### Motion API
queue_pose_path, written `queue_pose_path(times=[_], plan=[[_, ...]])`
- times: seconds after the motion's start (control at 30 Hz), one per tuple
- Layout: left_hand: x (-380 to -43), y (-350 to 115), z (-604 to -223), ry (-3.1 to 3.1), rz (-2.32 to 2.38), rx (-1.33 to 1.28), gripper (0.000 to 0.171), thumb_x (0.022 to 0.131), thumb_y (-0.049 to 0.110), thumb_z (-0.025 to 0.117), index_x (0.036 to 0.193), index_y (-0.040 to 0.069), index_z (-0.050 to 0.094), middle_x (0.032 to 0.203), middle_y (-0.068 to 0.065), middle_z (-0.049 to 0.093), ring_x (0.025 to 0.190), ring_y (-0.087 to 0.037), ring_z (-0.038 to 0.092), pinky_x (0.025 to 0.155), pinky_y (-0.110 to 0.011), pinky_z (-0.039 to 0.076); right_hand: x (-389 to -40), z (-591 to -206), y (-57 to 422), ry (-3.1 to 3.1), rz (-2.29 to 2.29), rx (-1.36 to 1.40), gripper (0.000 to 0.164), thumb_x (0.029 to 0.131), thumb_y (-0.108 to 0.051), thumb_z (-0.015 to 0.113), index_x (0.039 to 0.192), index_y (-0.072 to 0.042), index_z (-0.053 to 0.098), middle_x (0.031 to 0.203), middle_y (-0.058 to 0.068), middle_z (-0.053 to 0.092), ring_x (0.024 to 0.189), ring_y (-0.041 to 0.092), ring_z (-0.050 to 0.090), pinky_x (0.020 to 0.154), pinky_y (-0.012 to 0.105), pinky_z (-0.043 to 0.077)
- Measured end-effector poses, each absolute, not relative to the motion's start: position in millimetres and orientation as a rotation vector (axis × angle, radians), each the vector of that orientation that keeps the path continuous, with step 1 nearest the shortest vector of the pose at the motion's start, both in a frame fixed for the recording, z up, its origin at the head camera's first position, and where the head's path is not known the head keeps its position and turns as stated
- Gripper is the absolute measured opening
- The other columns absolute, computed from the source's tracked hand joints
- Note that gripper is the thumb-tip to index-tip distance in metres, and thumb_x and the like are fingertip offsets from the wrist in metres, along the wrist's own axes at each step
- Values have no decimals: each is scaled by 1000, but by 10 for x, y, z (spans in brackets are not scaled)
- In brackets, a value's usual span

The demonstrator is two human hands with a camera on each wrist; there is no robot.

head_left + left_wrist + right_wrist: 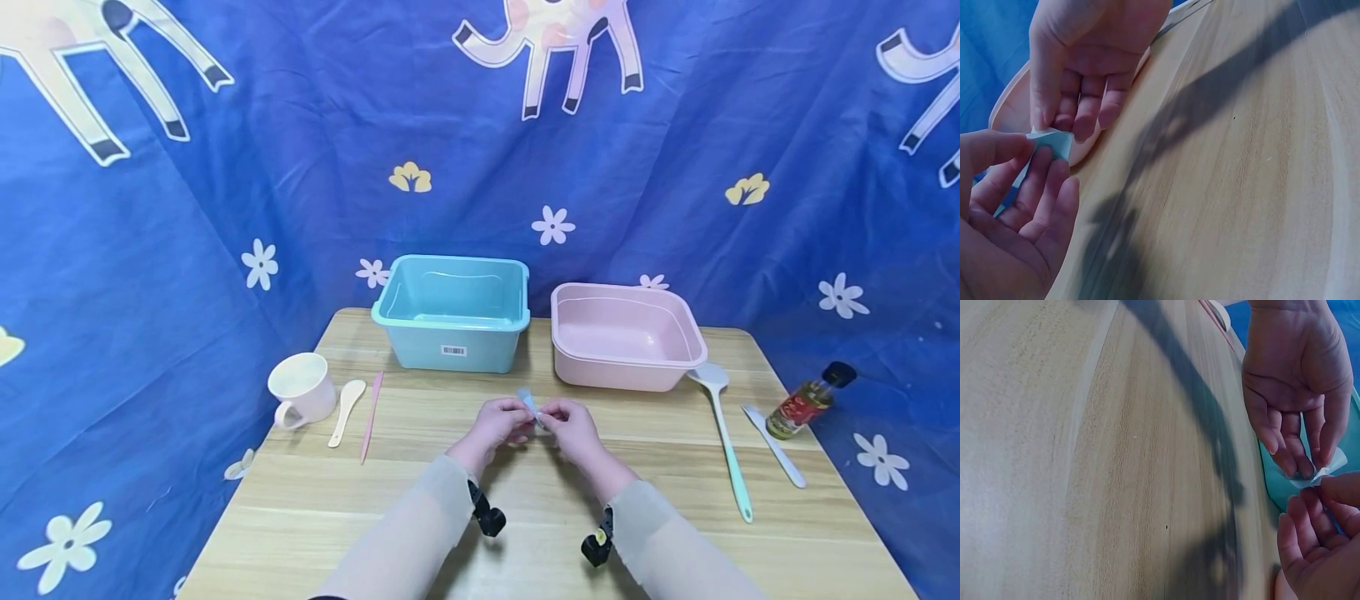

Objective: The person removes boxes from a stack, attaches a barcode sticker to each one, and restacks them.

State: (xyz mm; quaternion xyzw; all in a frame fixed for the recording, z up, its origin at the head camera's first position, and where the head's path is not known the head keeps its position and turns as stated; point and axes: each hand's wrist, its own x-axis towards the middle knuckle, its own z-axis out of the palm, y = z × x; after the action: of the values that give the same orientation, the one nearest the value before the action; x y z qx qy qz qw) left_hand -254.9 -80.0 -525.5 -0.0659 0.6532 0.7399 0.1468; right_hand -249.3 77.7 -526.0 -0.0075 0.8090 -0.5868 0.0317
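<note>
Both hands meet above the table in front of the two basins. Between them is a small, thin, pale blue piece (527, 400) that looks like folded paper. My left hand (497, 423) pinches one side of it between thumb and fingers. On the other side, my right hand (573, 429) pinches it with thumb and fingertips. In the left wrist view the piece (1059, 143) shows a creased, flat face by the left fingers. Its pale edge (1337, 464) flares out at the fingertips in the right wrist view. Fingers cover part of it.
A blue basin (457, 360) and a pink basin (622, 377) stand at the back. Leftward are a white mug (303, 387), a white spoon (346, 410) and a pink stick (371, 418). A long-handled spoon (726, 437), a knife (776, 448) and a bottle (804, 408) lie right.
</note>
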Motion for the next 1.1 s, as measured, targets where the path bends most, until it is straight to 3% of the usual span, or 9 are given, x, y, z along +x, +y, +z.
queue_pose_path(times=[0.23,0.43,0.57,0.73,1.1], plan=[[-2546,-805,-5273,1865,2140,-209,11,88,0,68,97,-6,68,92,-7,70,85,-22,69,78,-44,57,-2521,-5300,817,2427,-1859,48,5,91,0,65,93,4,66,79,10,61,76,36,60,56,27,47],[-2536,-815,-5267,1906,2154,-279,8,88,0,65,95,-3,67,84,-7,68,70,-13,66,64,-29,56,-2529,-5288,854,2398,-1923,96,5,92,4,60,96,6,63,81,11,62,82,38,63,72,45,54],[-2548,-828,-5287,1942,2176,-328,9,86,-2,61,94,-3,63,76,-6,65,59,-9,62,53,-21,48,-2529,-5271,875,2381,-1970,116,5,93,6,58,96,8,60,83,15,62,78,32,64,77,49,54],[-2579,-846,-5323,1983,2190,-363,12,83,-4,62,95,-3,61,73,-3,62,53,-7,58,51,-20,43,-2532,-5256,886,2377,-1964,162,6,94,5,58,98,7,60,82,13,63,71,19,62,70,42,56],[-2591,-898,-5298,2013,2242,-394,14,86,-7,65,100,-7,63,75,-6,63,52,-8,54,48,-19,40,-2543,-5258,944,2362,-1993,207,5,93,5,58,97,8,60,83,17,63,72,23,63,77,48,55]])
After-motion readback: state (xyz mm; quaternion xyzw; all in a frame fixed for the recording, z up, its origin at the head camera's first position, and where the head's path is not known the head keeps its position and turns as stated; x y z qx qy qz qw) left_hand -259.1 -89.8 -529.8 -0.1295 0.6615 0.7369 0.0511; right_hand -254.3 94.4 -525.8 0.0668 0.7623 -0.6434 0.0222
